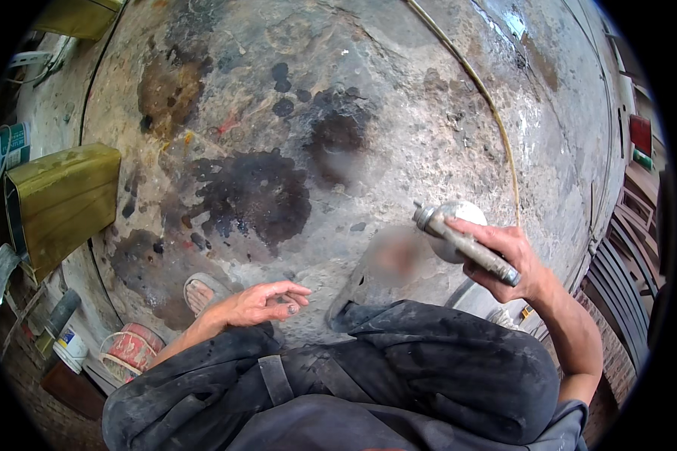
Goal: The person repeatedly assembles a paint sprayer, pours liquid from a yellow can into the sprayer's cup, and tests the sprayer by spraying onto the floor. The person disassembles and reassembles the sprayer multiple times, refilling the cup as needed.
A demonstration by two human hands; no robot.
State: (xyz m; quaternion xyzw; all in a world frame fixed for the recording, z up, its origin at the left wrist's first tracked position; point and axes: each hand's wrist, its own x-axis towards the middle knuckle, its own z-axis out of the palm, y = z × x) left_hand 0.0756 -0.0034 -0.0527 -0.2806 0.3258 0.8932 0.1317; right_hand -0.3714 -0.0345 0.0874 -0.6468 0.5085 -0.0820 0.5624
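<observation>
My right hand [504, 255] wraps round a worn metal spray gun [470, 248], with its nozzle end toward the left. A pale round cup [468, 212] shows beside the gun's body, partly hidden by it. My left hand [259, 303] hovers in front of my left knee with nothing in it, its fingers loosely bent and apart. Beneath both hands lies the concrete floor [399, 150], marked with dark wet stains [259, 195]. My sandalled left foot [201, 295] shows behind the left hand.
A yellowish hose [483, 86] runs across the floor toward my right side. At left lie an olive-gold rectangular metal box section [68, 199], a green-and-white bucket [11, 150] and a red bucket [133, 347]. Curved dark strips [617, 286] are stacked at right.
</observation>
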